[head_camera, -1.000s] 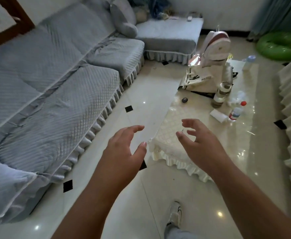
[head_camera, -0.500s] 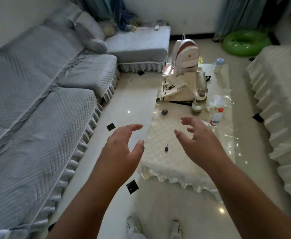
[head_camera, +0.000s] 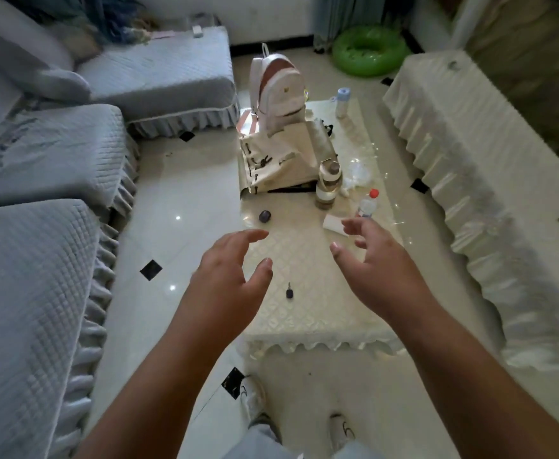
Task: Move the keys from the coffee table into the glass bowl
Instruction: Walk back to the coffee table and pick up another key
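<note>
At the lower centre of the frame, a small key [head_camera: 289,290] with a black plastic head and a short metal blade is seen lying flat on the tabletop [head_camera: 321,313]. The tabletop is covered by a cream quilted cloth with a diamond pattern and a scalloped, ruffled hem. The key lies between the two hands and is touched by neither. The left hand [head_camera: 230,279] is held over the tabletop's left edge, fingers spread and loosely bent, gripping nothing. The right hand [head_camera: 377,266] is held likewise to the right of the key, open and empty.

Higher in the frame, a dark, smooth oval object [head_camera: 264,216] is set near the tabletop's left edge. Above it a cream fabric tote bag [head_camera: 281,160] with dark printed marks is slumped, and a white and brown backpack [head_camera: 278,91] is stood upright behind it. Just right of the tote, a squat banded bottle [head_camera: 328,183] is placed. Nearby is a clear plastic bottle with a red cap [head_camera: 369,203], its label too small to be read. A clear, glinting thing [head_camera: 357,173] is seen beside the banded bottle; its shape cannot be made out.

A grey quilted sofa [head_camera: 39,260] with pleated skirts fills the left of the frame. A glossy green inflatable ring [head_camera: 370,51] is seen on the polished pale floor tiles [head_camera: 178,193] at the upper right.
</note>
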Demonstrator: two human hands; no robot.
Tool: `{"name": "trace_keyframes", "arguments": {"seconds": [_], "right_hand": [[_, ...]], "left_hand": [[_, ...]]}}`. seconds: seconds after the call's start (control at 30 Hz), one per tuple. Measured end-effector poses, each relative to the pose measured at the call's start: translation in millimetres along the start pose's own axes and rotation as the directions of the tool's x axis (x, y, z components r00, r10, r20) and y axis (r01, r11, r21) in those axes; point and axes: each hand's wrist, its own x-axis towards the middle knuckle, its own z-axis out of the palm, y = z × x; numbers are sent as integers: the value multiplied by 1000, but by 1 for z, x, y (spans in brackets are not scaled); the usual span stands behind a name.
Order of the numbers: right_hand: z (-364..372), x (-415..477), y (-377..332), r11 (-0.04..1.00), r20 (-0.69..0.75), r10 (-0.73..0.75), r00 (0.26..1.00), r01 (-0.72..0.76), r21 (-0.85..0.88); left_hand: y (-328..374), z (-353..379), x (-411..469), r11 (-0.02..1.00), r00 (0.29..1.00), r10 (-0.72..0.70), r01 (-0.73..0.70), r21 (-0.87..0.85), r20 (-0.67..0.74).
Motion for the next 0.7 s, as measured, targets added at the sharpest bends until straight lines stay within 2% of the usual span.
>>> {"name": "trace_keyframes", "arguments": {"seconds": [0.3,0.5,0.7], "right_hand": [[71,51,-23,996,-75,74,994,-77,-40],[101,79,-4,991,5,105,994,-104,-87],[127,109,35,985,69,121,990,-111,-130]], "left_hand": [[-71,-13,95,1000,994,12,-10,-20,110],[-97,-1,133,1000,997,-18,18,4,81],[-114,43,150,998,994,-70,70,10,78]]}}
